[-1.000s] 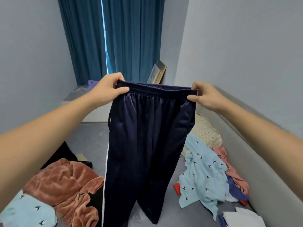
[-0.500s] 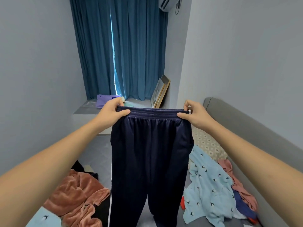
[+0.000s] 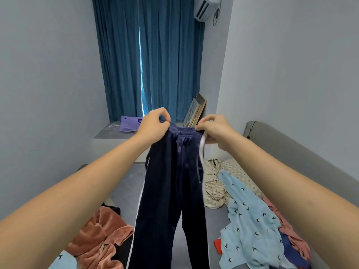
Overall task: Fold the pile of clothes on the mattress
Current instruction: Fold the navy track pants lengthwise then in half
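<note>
Both hands raised at frame centre, close together. Left hand pinched waistband of navy track pants at 11 o'clock of garment; right hand pinched same waistband at 1 o'clock. Pants hung full length, legs down toward 6 o'clock, over grey mattress. Light blue bird-print garment lay at 4 o'clock, rust velvet garment at 8 o'clock.

You're in a home bedroom: a grey mattress strewn with clothes, a padded headboard at 3 o'clock, teal curtains at 12 o'clock, and a wall air conditioner at 1 o'clock.
</note>
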Motion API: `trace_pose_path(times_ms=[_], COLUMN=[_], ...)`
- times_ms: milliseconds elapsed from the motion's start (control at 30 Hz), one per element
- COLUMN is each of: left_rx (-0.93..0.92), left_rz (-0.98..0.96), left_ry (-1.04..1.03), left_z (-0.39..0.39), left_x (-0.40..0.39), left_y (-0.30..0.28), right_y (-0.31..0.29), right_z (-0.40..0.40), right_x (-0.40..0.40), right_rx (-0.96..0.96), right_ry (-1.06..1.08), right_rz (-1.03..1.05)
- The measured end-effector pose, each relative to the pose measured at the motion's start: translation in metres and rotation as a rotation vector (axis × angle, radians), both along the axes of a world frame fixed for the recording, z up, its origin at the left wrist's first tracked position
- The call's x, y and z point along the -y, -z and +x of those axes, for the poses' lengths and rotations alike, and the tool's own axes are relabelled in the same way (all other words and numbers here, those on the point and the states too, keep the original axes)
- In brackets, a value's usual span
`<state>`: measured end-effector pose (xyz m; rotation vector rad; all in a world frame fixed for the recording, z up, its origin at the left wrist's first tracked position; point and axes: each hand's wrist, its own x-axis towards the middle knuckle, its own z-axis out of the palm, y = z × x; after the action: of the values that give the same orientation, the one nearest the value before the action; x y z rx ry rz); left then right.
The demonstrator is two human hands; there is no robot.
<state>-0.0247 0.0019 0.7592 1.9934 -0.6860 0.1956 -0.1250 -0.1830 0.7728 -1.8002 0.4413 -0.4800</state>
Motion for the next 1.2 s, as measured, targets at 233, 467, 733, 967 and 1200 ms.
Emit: trace_pose_path(times_ms=[233, 467, 733, 967, 1200], left_rx=[-0.005, 0.094, 0.071, 0.038, -0.029], left_rz=[-0.083, -0.094, -0.044, -0.050, 0.034], left_ry=[0.206, 0.226, 0.293, 0.334, 0.275], left_z=[-0.023, -0.019, -0.005, -0.008, -0.008], left_x=[0.002, -0.020, -0.031, -0.037, -0.048], left_y=[-0.029, -0.026, -0.033, -0.049, -0.073], right_y=[-0.030, -0.039, -0.036, -0.050, -0.049], right_z=[-0.006, -0.026, -0.029, -0.023, -0.020], right_x=[-0.025, -0.025, -0.002, 0.009, -0.004], right_rx=[0.109, 0.069, -0.012, 0.043, 0.263], right_ry=[-0.270, -0.583, -0.421, -0.377, -0.334], right_rz=[0.320, 0.252, -0.504, -0.509, -0.440])
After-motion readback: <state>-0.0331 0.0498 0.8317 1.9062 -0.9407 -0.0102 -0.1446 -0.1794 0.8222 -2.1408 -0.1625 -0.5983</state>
